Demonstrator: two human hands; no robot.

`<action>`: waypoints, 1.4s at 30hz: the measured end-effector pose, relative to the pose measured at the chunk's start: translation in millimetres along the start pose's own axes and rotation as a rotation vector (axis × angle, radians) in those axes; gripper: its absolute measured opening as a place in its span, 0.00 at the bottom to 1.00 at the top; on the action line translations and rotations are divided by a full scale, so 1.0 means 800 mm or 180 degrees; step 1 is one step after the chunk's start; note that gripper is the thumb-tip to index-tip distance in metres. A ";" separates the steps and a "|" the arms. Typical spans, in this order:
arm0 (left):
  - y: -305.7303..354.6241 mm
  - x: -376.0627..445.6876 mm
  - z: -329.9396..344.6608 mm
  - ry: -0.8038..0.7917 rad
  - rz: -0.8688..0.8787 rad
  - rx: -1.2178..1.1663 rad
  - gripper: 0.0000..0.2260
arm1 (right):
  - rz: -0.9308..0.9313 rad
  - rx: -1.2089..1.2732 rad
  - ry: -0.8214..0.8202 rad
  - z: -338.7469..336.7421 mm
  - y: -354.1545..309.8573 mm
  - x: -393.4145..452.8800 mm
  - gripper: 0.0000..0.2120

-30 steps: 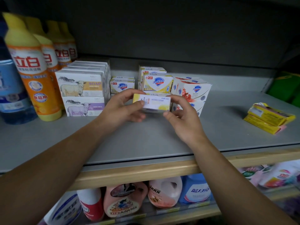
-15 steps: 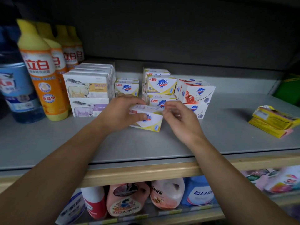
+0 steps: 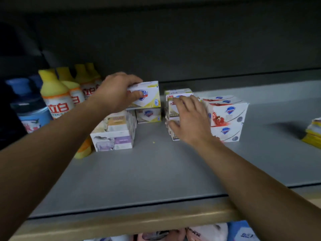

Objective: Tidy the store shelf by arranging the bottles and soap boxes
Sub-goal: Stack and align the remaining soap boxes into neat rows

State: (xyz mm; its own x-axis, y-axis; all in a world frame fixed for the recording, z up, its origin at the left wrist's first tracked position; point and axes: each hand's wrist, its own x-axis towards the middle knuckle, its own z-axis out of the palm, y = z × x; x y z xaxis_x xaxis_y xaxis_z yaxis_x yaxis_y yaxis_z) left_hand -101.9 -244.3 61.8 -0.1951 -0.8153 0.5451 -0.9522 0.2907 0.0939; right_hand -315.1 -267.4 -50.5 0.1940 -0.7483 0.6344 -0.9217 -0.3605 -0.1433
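Half a second earlier both hands held the yellow soap box low over the shelf point(image 3: 156, 171); the right hand point(image 3: 189, 119) had since let go and lay spread, fingers straight, against the middle stack point(image 3: 175, 94). Farther back, the left hand point(image 3: 116, 94) alone gripped the yellow soap box point(image 3: 147, 96), thumb on its front, over the box beneath point(image 3: 148, 115), likely being stacked.

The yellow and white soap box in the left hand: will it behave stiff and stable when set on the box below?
The soap box looks like a flat-sided carton, so it is probably stiff and unlikely to roll. The left hand grips it alone, so it seems light. The lower box looks similar in size, so stacking should be stable.
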 end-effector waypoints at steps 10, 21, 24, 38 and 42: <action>-0.002 0.088 0.049 -0.0956 -0.0058 0.0715 0.15 | 0.0085 0.0535 0.0218 0.020 0.009 -0.001 0.33; -0.003 0.101 0.112 -0.1620 0.0009 0.1597 0.20 | 0.0117 0.0690 0.0339 0.022 0.010 -0.002 0.34; -0.003 0.105 0.121 -0.1673 0.0061 0.1950 0.21 | 0.0125 0.0718 0.0412 0.025 0.012 -0.002 0.33; -0.005 0.101 0.112 -0.1616 0.0192 0.1596 0.21 | 0.0115 0.0688 0.0384 0.021 0.012 -0.002 0.33; 0.011 0.077 0.071 -0.1175 0.0400 0.0986 0.17 | 0.0114 0.0561 0.0269 0.017 0.008 -0.003 0.33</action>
State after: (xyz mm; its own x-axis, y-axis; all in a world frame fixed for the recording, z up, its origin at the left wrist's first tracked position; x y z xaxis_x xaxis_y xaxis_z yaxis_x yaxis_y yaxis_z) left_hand -135.8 -319.9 49.0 -0.3297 -0.9227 0.1999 -0.9302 0.2813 -0.2360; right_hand -317.1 -275.7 -63.6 0.1264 -0.7156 0.6869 -0.8530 -0.4320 -0.2930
